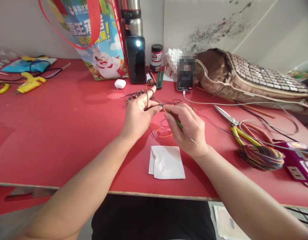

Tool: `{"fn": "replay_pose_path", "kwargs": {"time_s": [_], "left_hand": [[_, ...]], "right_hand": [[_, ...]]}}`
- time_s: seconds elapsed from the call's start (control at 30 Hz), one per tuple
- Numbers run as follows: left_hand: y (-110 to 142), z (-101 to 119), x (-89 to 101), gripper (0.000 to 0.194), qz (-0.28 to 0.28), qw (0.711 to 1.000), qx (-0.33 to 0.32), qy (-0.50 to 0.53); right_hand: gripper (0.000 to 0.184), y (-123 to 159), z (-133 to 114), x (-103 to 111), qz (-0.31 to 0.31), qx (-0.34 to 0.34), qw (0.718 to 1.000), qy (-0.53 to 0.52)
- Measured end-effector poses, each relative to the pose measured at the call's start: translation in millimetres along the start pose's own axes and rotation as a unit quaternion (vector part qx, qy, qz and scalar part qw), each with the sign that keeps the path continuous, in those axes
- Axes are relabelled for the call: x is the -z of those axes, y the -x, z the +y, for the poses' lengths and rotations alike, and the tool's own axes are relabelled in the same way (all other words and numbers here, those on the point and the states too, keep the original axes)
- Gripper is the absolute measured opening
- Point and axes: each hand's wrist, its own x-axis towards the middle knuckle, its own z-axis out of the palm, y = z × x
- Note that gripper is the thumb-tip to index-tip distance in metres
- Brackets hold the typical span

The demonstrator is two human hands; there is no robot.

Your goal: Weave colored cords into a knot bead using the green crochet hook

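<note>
My right hand (187, 128) is closed round a crochet hook (179, 124) with a green grip, its bare metal end pointing back toward my wrist. The hook's working tip meets a small bit of dark crochet work (162, 106), pinched between the thumb and a finger of my left hand (140, 115). Dark yarn (147, 100) loops round the raised index finger of that hand. Behind it lies a multicoloured crocheted strip (137, 94), partly hidden by the fingers. Loose strands of coloured yarn (164, 133) curl on the red table below both hands.
A folded white tissue (168, 162) lies on the red table (56, 133) near its front edge. Scissors (234, 121), a yarn ball (261, 157) and a purple power strip (297, 160) are rightward. Behind stand phones (136, 60), a jar (156, 57) and a bag (103, 43). A yellow glue gun (31, 82) lies left.
</note>
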Motion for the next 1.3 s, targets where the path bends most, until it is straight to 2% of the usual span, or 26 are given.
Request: {"fn": "replay_pose_path", "kwargs": {"time_s": [0.07,0.23,0.43,0.67,0.83,1.03,1.17,1.3], "left_hand": [[-1.4,-2.3,1.5,0.052,-0.001,1.000,-0.011,-0.016],[-4.4,-4.5,4.8,0.055,-0.012,0.999,-0.031,-0.042],[-5.8,-6.5,6.8,0.057,-0.035,0.995,-0.043,-0.081],[-6.7,-7.7,8.7,0.025,-0.070,0.986,-0.046,-0.142],[-6.6,-8.0,10.1,0.007,-0.099,0.984,-0.032,-0.147],[-6.6,-6.2,11.6,0.014,-0.132,0.982,-0.004,-0.131],[-6.5,-5.0,11.7,0.002,-0.155,0.983,0.013,-0.097],[-5.7,-3.8,11.2,0.021,-0.178,0.981,0.028,-0.070]], "right_hand": [[0.016,-1.3,-3.3,1.4,0.009,-0.031,0.999,-0.021],[0.013,-6.0,-7.6,9.1,0.017,-0.168,0.979,-0.113],[0.013,-11.5,0.0,16.6,0.019,-0.223,0.956,-0.191],[0.015,-19.1,6.8,24.7,-0.007,-0.297,0.917,-0.264],[0.017,-25.9,10.9,31.6,-0.029,-0.348,0.888,-0.299],[0.022,-29.3,16.9,37.1,-0.038,-0.423,0.842,-0.332],[0.025,-31.1,20.9,40.4,-0.042,-0.460,0.808,-0.366],[0.027,-33.0,24.1,42.5,-0.040,-0.477,0.788,-0.387]]}}
